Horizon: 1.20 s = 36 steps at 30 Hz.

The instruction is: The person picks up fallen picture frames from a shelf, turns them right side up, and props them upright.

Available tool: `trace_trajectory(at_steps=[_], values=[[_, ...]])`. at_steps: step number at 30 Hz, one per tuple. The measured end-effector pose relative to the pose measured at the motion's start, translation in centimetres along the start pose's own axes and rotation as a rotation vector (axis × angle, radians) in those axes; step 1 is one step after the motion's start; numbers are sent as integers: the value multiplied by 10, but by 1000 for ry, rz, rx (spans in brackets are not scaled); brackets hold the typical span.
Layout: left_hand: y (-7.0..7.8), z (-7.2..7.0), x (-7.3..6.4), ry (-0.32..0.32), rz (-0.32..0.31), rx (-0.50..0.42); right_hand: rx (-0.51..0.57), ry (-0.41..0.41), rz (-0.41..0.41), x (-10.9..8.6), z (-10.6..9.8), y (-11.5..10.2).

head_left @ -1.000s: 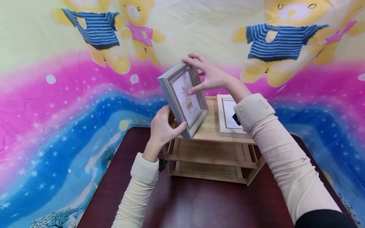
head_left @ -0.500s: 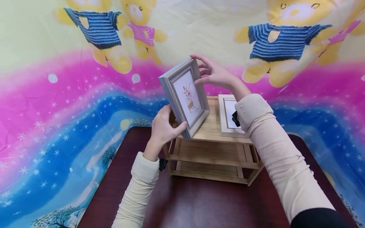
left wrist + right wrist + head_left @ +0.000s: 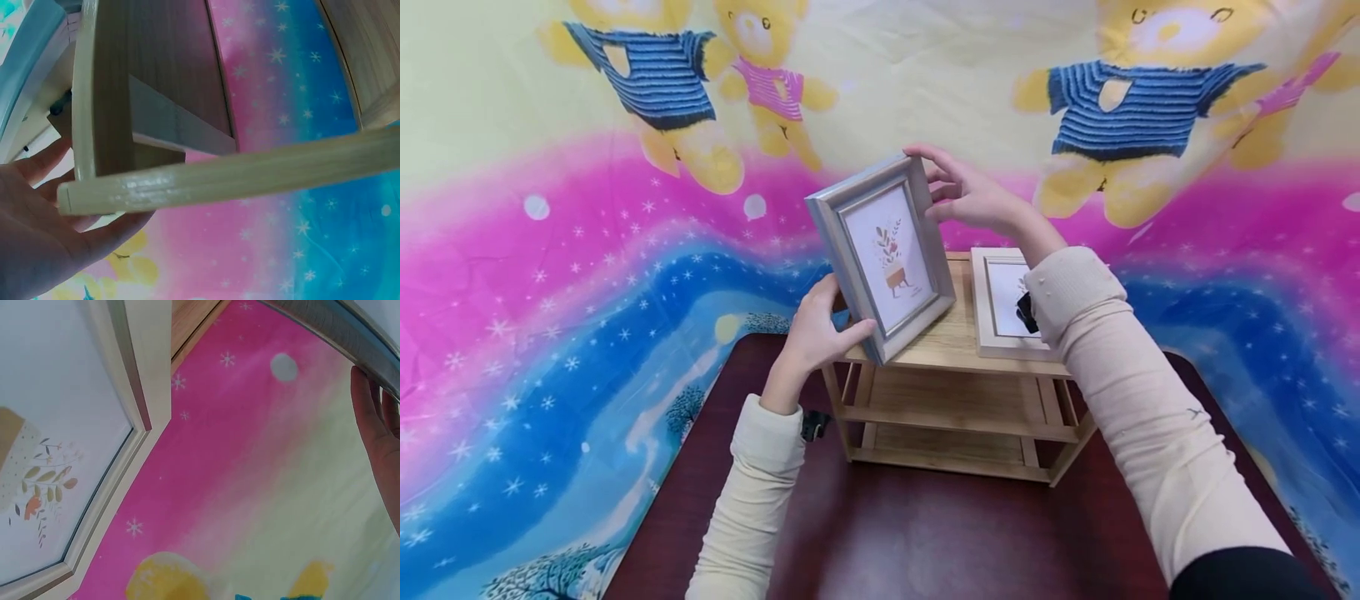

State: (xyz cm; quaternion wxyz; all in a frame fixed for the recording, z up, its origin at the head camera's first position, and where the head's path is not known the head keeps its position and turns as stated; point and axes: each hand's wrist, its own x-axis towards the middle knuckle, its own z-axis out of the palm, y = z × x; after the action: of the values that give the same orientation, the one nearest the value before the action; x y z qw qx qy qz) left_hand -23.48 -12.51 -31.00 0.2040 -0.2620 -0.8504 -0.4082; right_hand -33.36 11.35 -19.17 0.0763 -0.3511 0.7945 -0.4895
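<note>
A silver-grey picture frame (image 3: 891, 250) with a potted-plant print stands tilted over the left part of a wooden shelf's top (image 3: 958, 329). My left hand (image 3: 811, 335) grips its lower left side, thumb at the front and fingers behind. At the upper right corner, my right hand (image 3: 970, 198) holds the frame's edge, index finger on top and thumb at the side. The left wrist view shows the left hand (image 3: 47, 231) beyond the shelf's corner rail (image 3: 237, 172), with the frame's back partly hidden. In the right wrist view, fingers (image 3: 369, 415) meet the grey edge.
A second, cream picture frame (image 3: 987, 337) lies flat on the shelf top, under my right forearm, which hides part of it. Two lower tiers (image 3: 955, 400) sit beneath. The shelf stands on a dark red table (image 3: 925, 533) before a teddy-bear printed cloth (image 3: 880, 75).
The grey frame has turned to face me more, its lower left shifting left with my left hand. My right thumb has moved off the picture's front to the frame's right edge.
</note>
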Motion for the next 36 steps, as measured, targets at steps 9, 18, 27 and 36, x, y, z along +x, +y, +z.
trace_trajectory(at_steps=[9, 18, 27, 36], values=[[-16, -7, 4, -8, 26, -141, -4, 16, -3, -11, -2, -1], [-24, -7, 5, 98, 58, -205, -15, 48, 7, -20, -3, -2], [-3, -12, 2, 176, -46, -299, -89, 97, -5, -31, -4, -5], [11, -17, 1, 186, -129, -301, -163, 160, -5, -46, 0, -10]])
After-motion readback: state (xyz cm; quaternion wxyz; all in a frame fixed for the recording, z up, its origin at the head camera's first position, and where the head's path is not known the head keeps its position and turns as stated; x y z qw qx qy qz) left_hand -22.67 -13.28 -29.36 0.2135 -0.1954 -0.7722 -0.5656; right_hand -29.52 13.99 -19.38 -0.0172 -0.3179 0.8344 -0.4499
